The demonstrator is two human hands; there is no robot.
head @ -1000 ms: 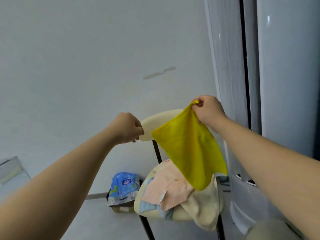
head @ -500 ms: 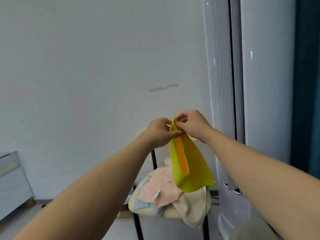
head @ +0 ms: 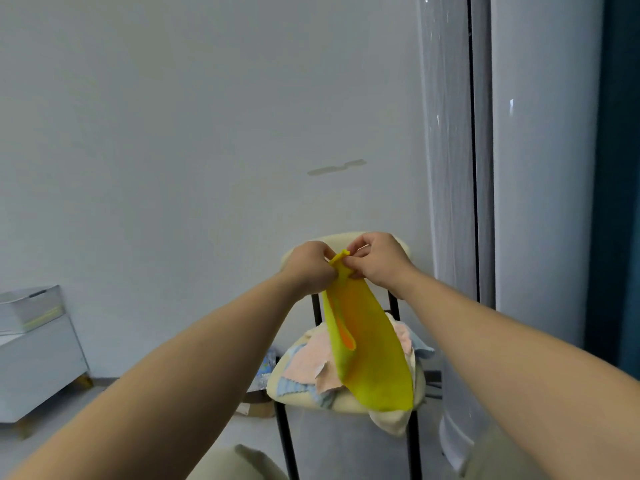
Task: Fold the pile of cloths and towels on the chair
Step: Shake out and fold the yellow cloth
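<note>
Above the chair [head: 346, 407], the left hand [head: 308, 268] and right hand [head: 379, 261] are touching, each grip pinching the top corners of the doubled cloth [head: 374, 362], which is hanging straight down below them, long axis vertical, over the pile [head: 304, 365].

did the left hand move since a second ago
Yes. The left hand moved rightward, from beside the left edge of the cream chair backrest to in front of it, now pinching the yellow cloth.

A home room: chair [head: 294, 398] heaped with cloths [head: 308, 362], standing air conditioner [head: 540, 202], cabinet [head: 38, 368].
</note>
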